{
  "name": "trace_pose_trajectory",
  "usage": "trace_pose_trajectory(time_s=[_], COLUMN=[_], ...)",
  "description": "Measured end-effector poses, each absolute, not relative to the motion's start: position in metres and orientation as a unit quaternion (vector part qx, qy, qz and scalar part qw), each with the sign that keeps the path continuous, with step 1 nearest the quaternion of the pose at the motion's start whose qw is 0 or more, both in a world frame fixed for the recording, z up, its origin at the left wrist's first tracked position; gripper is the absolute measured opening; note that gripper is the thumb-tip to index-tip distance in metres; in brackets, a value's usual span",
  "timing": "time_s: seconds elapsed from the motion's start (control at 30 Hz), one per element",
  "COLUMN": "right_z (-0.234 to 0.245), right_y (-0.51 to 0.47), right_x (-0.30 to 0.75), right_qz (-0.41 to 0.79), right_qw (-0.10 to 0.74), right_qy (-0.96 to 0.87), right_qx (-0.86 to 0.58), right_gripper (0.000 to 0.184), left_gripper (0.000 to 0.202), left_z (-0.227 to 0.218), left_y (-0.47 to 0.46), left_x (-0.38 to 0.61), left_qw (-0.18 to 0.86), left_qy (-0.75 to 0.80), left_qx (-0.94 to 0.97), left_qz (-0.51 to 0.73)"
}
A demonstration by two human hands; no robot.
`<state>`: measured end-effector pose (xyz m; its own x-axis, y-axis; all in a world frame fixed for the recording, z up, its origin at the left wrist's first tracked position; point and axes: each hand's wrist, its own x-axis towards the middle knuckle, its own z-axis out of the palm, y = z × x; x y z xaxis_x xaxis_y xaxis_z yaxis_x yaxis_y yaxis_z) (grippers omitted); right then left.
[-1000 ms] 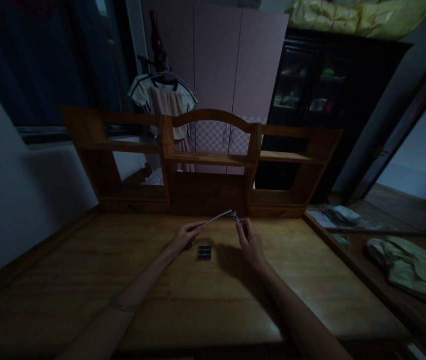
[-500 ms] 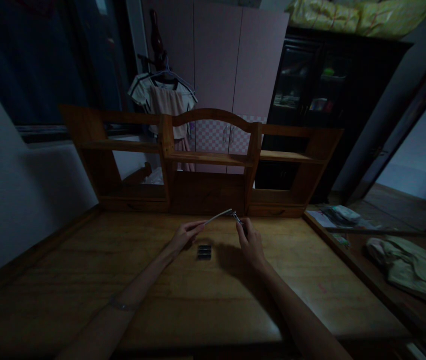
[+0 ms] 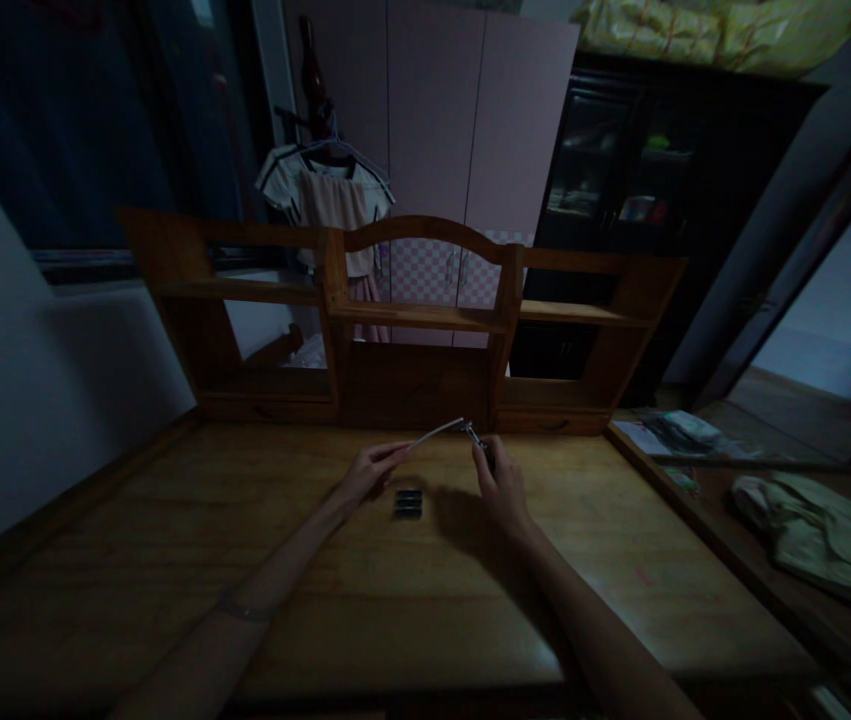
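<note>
My left hand (image 3: 371,472) is closed on one end of a thin, pale, slightly curved strip (image 3: 435,434), which slants up to the right above the table. Wrapped round the dark handle of a small shiny metal tool (image 3: 473,435) is my right hand (image 3: 502,487). The tool's head meets the strip's far end; whether it grips the strip is too small to tell. Below and between the hands, a small dark object with several light bands (image 3: 408,503) lies on the wooden tabletop (image 3: 365,600).
A wooden shelf unit (image 3: 421,318) stands along the table's far edge. To the right, a lower surface holds a pale green cloth (image 3: 830,540) and papers with a plastic bag (image 3: 684,432). A wall (image 3: 80,380) borders the left side. The room is dim.
</note>
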<state>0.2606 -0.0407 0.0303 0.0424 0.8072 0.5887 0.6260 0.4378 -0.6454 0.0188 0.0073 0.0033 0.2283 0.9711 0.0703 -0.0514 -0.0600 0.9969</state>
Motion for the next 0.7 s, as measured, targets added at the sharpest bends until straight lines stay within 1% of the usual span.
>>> trace_pose_trajectory(time_s=[0.1, 0.23, 0.4, 0.57, 0.7], right_z=[0.03, 0.0295, 0.0311, 0.033, 0.0326], right_y=[-0.0408, -0.0406, -0.0412, -0.0425, -0.0431], right_x=[0.2606, 0.2602, 0.2599, 0.2608, 0.261], right_qz=[0.09, 0.094, 0.094, 0.097, 0.107], right_qw=[0.5, 0.501, 0.506, 0.51, 0.507], right_qy=[-0.684, -0.682, -0.679, -0.679, -0.681], right_qx=[-0.524, -0.524, -0.523, -0.519, -0.518], right_gripper=[0.028, 0.028, 0.028, 0.026, 0.026], left_gripper=[0.058, 0.055, 0.061, 0.056, 0.059], left_z=[0.002, 0.0014, 0.0026, 0.0004, -0.0018], left_y=[0.01, 0.0125, 0.0081, 0.008, 0.0107], left_x=[0.0173, 0.0161, 0.0189, 0.0209, 0.0209], left_qw=[0.566, 0.581, 0.576, 0.578, 0.582], left_qy=[0.405, 0.37, 0.409, 0.388, 0.392], left_qx=[0.539, 0.502, 0.531, 0.535, 0.531], left_qz=[0.474, 0.524, 0.468, 0.478, 0.475])
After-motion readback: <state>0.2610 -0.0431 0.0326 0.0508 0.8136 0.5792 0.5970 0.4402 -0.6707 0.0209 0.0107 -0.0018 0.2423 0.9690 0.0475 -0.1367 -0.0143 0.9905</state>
